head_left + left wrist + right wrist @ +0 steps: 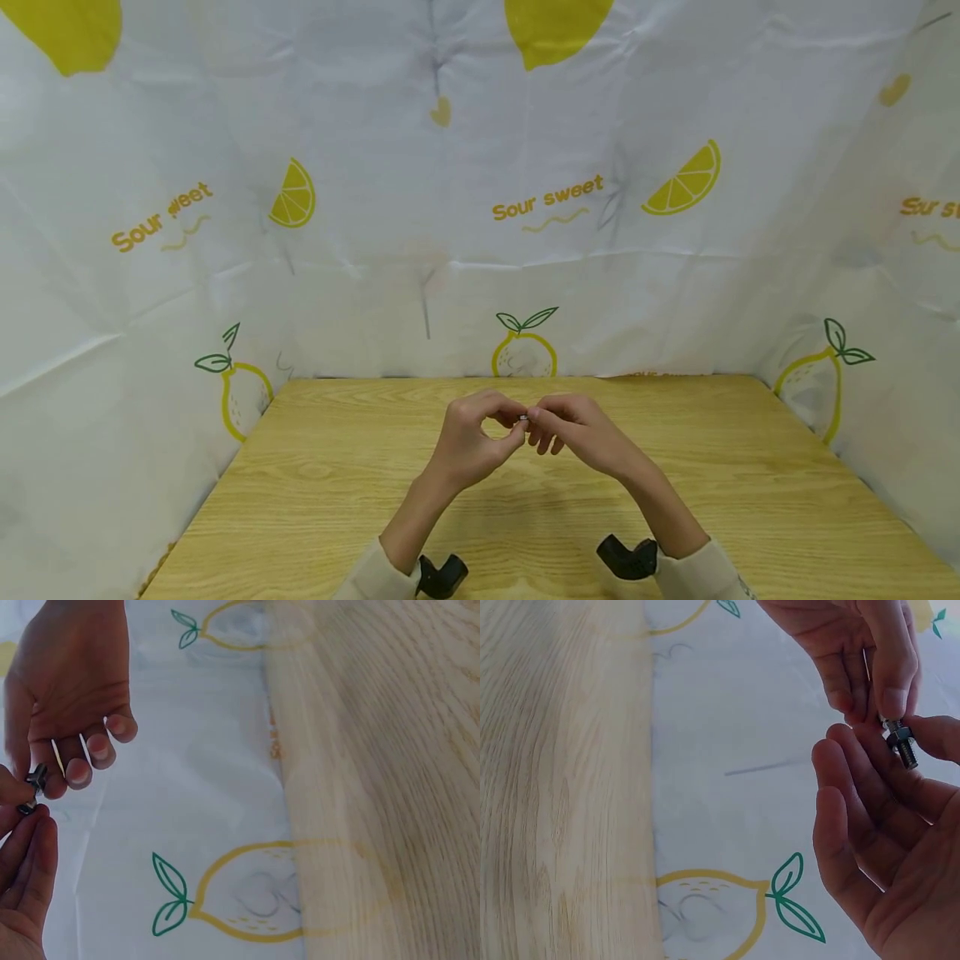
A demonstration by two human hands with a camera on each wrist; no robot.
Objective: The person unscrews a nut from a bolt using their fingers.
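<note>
Both hands meet over the table, fingertips together around a small dark metal bolt. My left hand pinches one end of it between thumb and fingers. From the other side, my right hand holds the hex nut on the bolt between thumb and index finger. Bare thread sticks out past the nut in the right wrist view. The right hand's other fingers are loosely bent and hold nothing. Left fingertips hide the far end of the bolt.
Below the hands lies a wood-grain table. A white curtain printed with lemons hangs along its back and sides. Dark wrist mounts stick out from both pale sleeves.
</note>
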